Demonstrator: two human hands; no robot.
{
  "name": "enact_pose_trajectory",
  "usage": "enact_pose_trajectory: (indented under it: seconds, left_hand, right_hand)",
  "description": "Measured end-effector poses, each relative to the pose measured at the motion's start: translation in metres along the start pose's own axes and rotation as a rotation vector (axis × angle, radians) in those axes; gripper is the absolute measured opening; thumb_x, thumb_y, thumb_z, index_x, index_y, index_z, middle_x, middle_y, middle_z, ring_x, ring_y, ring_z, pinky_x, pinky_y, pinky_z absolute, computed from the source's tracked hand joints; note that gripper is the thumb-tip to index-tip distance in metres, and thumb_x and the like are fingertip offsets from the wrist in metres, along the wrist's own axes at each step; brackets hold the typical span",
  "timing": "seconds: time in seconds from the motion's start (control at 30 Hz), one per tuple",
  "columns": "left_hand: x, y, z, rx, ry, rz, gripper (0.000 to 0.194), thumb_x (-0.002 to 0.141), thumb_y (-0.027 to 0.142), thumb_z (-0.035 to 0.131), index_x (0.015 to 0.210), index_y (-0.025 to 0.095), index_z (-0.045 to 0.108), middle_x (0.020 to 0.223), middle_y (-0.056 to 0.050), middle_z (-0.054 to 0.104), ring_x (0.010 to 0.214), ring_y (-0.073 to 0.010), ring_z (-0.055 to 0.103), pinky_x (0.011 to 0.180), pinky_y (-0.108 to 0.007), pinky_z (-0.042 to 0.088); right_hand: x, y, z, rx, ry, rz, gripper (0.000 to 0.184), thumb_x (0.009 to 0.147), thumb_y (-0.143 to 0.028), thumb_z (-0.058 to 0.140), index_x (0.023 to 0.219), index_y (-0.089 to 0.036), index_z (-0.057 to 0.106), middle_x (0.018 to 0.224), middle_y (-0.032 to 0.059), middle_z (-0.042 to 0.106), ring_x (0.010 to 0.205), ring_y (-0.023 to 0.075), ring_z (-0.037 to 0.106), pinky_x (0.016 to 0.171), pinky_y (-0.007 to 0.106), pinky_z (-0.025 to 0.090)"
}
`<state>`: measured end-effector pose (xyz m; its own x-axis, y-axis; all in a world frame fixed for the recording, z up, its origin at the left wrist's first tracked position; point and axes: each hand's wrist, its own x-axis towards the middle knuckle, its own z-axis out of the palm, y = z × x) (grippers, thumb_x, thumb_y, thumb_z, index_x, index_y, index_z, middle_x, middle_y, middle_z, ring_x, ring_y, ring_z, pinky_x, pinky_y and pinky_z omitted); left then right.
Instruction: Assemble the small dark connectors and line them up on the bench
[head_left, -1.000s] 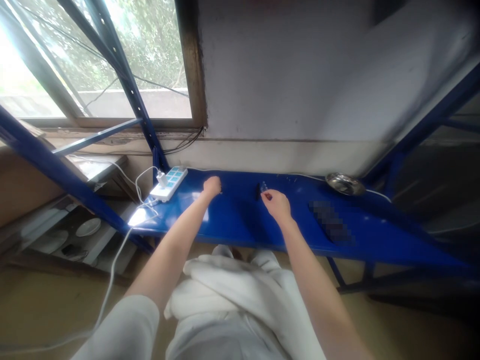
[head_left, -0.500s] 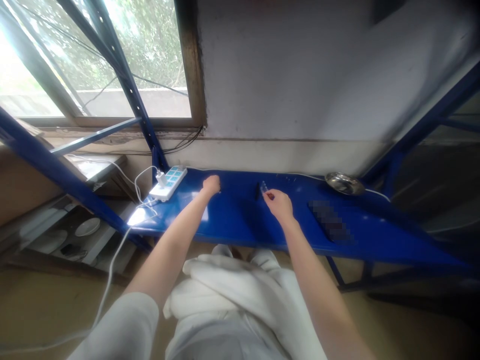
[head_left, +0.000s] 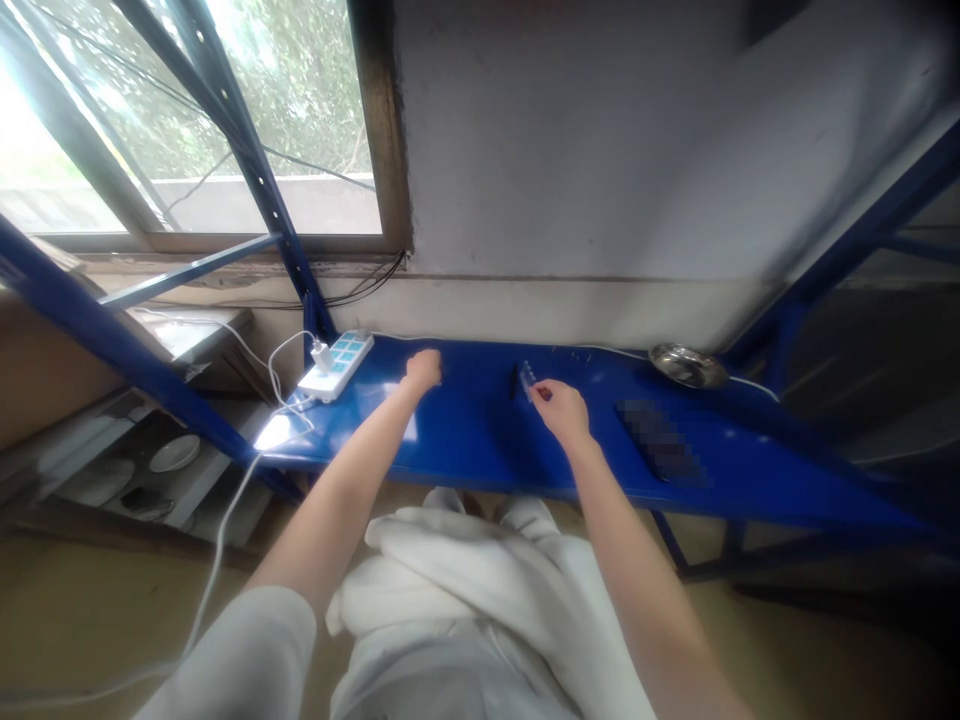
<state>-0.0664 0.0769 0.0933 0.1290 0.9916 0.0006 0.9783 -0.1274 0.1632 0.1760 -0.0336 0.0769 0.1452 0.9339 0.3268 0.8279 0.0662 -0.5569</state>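
Note:
My right hand (head_left: pixel 561 408) pinches the near end of a small clear plastic strip (head_left: pixel 527 376) with a bumpy edge, just over the blue tabletop (head_left: pixel 457 430). A thin dark stick-like piece (head_left: pixel 514 382) lies close to the strip's left side. My left hand (head_left: pixel 424 371) is curled into a fist near the back of the tabletop, right of the power strip. Its fingers face away from me, so what they hold, if anything, is hidden.
A white power strip (head_left: pixel 337 366) with a plug and cable sits at the left end. On the right are a shiny metal bowl (head_left: pixel 687 366) and a dark, blurred-out flat object (head_left: pixel 660 440). Tiny bits (head_left: pixel 576 356) lie near the back edge. Blue uprights (head_left: pixel 262 190) frame both sides.
My right hand has shifted slightly right, and more of the clear strip shows beyond its fingertips. My left hand stays nearly in place, still curled.

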Motion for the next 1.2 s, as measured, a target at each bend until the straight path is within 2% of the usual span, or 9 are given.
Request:
enact_pose_trajectory:
  seconds: [0.2, 0.33, 0.4, 0.53, 0.67, 0.8, 0.93, 1.03, 1.2]
  left_hand:
    - [-0.019, 0.030, -0.004, -0.041, 0.315, 0.268, 0.031, 0.087, 0.020, 0.042, 0.115, 0.015, 0.052, 0.118, -0.013, 0.054, 0.110, -0.0230, 0.048, 0.092, -0.033, 0.037]
    - [-0.036, 0.059, 0.018, -0.067, 0.227, 0.546, 0.035, 0.089, 0.023, 0.036, 0.120, 0.017, 0.050, 0.120, -0.011, 0.054, 0.108, -0.0221, 0.049, 0.093, -0.034, 0.036]
    - [-0.044, 0.070, 0.036, -0.067, 0.174, 0.607, 0.042, 0.089, 0.023, 0.035, 0.130, 0.019, 0.040, 0.128, -0.012, 0.048, 0.114, -0.0224, 0.046, 0.092, -0.035, 0.037]
    - [-0.052, 0.081, 0.068, -0.025, 0.117, 0.549, 0.051, 0.090, 0.021, 0.030, 0.141, 0.021, 0.022, 0.137, -0.013, 0.038, 0.117, -0.0243, 0.044, 0.090, -0.037, 0.038]
    - [-0.050, 0.087, 0.081, 0.021, 0.102, 0.514, 0.052, 0.090, 0.019, 0.029, 0.141, 0.021, 0.020, 0.138, -0.013, 0.037, 0.114, -0.0253, 0.046, 0.090, -0.039, 0.038]
    - [-0.047, 0.095, 0.079, 0.009, 0.151, 0.515, 0.046, 0.090, 0.017, 0.028, 0.135, 0.018, 0.034, 0.130, -0.014, 0.045, 0.109, -0.0244, 0.048, 0.088, -0.037, 0.039]
    - [-0.046, 0.100, 0.072, -0.037, 0.209, 0.481, 0.033, 0.090, 0.018, 0.032, 0.109, 0.015, 0.058, 0.108, -0.013, 0.058, 0.100, -0.0226, 0.052, 0.086, -0.036, 0.040]
    - [-0.045, 0.097, 0.069, -0.145, 0.234, 0.440, 0.028, 0.089, 0.018, 0.037, 0.099, 0.015, 0.062, 0.100, -0.010, 0.061, 0.094, -0.0204, 0.055, 0.084, -0.034, 0.041]
    - [-0.045, 0.084, 0.064, -0.467, 0.314, 0.350, 0.021, 0.086, 0.022, 0.046, 0.097, 0.015, 0.063, 0.094, -0.006, 0.065, 0.087, -0.0162, 0.057, 0.079, -0.028, 0.045]
  right_hand:
    - [0.002, 0.012, -0.002, -0.036, 0.009, 0.088, 0.020, 0.079, -0.030, 0.048, 0.079, -0.020, 0.066, 0.081, 0.0043, 0.067, 0.071, 0.0166, 0.060, 0.057, 0.025, 0.041]
    - [0.005, 0.023, 0.005, -0.053, -0.026, 0.164, 0.019, 0.077, -0.028, 0.050, 0.079, -0.020, 0.067, 0.083, 0.0052, 0.068, 0.071, 0.0174, 0.061, 0.055, 0.025, 0.040]
    - [0.007, 0.031, 0.012, -0.062, -0.046, 0.184, 0.019, 0.076, -0.028, 0.051, 0.080, -0.020, 0.067, 0.083, 0.0057, 0.068, 0.071, 0.0177, 0.061, 0.055, 0.025, 0.041]
    - [0.010, 0.046, 0.029, -0.071, -0.062, 0.214, 0.021, 0.074, -0.029, 0.052, 0.084, -0.019, 0.068, 0.086, 0.0061, 0.069, 0.075, 0.0188, 0.062, 0.059, 0.027, 0.043]
    - [0.012, 0.055, 0.040, -0.080, -0.074, 0.228, 0.023, 0.074, -0.031, 0.053, 0.088, -0.019, 0.068, 0.088, 0.0056, 0.068, 0.081, 0.0195, 0.061, 0.066, 0.029, 0.044]
    - [0.013, 0.052, 0.046, -0.148, -0.070, 0.204, 0.024, 0.076, -0.033, 0.054, 0.090, -0.018, 0.067, 0.095, 0.0079, 0.066, 0.091, 0.0221, 0.058, 0.073, 0.033, 0.043]
    - [0.015, 0.048, 0.052, -0.214, -0.047, 0.186, 0.024, 0.076, -0.034, 0.055, 0.090, -0.018, 0.067, 0.101, 0.0103, 0.062, 0.097, 0.0252, 0.053, 0.077, 0.038, 0.041]
    - [0.017, 0.049, 0.057, -0.209, -0.022, 0.203, 0.024, 0.076, -0.036, 0.056, 0.088, -0.018, 0.067, 0.101, 0.0107, 0.061, 0.096, 0.0252, 0.052, 0.078, 0.039, 0.040]
    - [0.021, 0.052, 0.065, -0.173, 0.034, 0.225, 0.023, 0.073, -0.036, 0.057, 0.083, -0.019, 0.067, 0.096, 0.0097, 0.060, 0.093, 0.0247, 0.050, 0.077, 0.041, 0.038]
